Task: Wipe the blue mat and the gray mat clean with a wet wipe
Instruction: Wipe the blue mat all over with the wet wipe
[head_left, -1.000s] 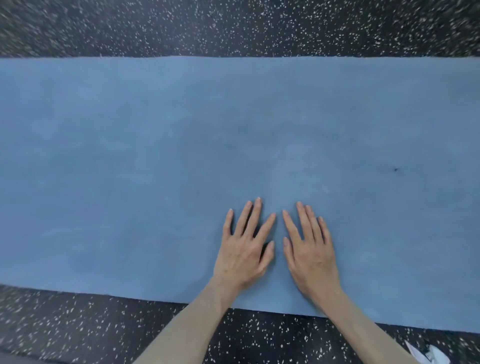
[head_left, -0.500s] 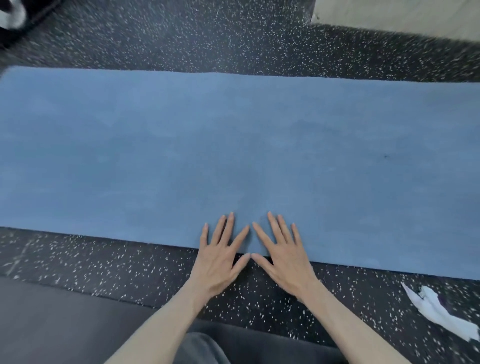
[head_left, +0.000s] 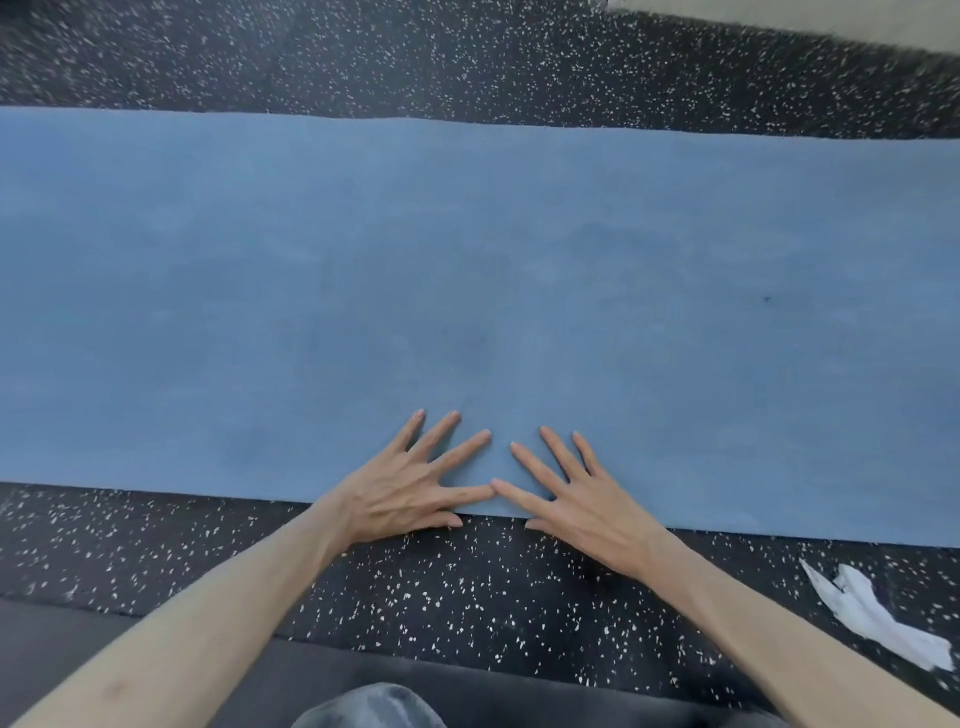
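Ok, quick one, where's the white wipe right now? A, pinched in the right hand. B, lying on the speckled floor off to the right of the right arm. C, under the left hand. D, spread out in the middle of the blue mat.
B: the crumpled white wipe lies on the speckled floor, below the blue mat, while both hands, left and right, are flat and empty.

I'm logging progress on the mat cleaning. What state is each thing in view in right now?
blue mat: unrolled flat on the speckled floor.
left hand: empty, fingers spread, pressing the mat's near edge.
right hand: empty, fingers spread, on the same edge.
white wipe: crumpled, lying on the floor, untouched.
gray mat: flat at the near edge, only partly visible.
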